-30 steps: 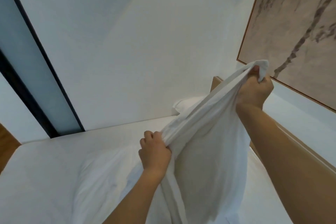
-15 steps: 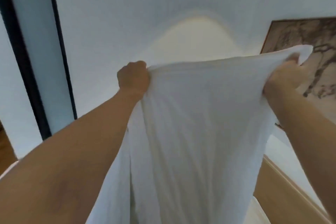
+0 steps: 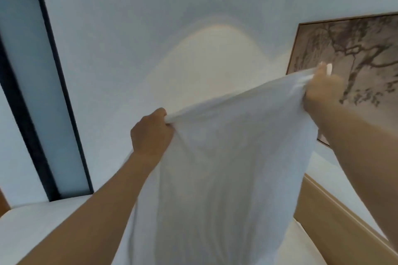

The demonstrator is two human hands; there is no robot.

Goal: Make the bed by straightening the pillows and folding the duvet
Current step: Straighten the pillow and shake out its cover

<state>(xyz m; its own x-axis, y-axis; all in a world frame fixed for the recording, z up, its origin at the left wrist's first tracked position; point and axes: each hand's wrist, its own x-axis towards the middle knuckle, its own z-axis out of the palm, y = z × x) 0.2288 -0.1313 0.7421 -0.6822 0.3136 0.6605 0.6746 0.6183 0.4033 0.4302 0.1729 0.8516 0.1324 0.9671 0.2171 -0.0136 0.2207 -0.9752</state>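
A white pillow (image 3: 226, 178) hangs in the air in front of me, held by its top edge. My left hand (image 3: 150, 135) grips the left corner of that edge with curled fingers. My right hand (image 3: 323, 90) grips the right corner, higher up and farther away. The edge is stretched taut between the two hands and slopes up to the right. The pillow's lower end drops out of view at the bottom. The white bed (image 3: 43, 221) lies below, mostly hidden behind the pillow and my arms.
A wooden headboard (image 3: 333, 211) runs along the right side of the bed. A framed tree painting (image 3: 355, 60) hangs on the wall above it. A tall dark-framed panel (image 3: 43, 92) stands at the left, against the white wall.
Both hands lifted the pillow off the bed and spread its top edge wide. Since half a second ago the left hand has dropped lower, so the edge now slopes.
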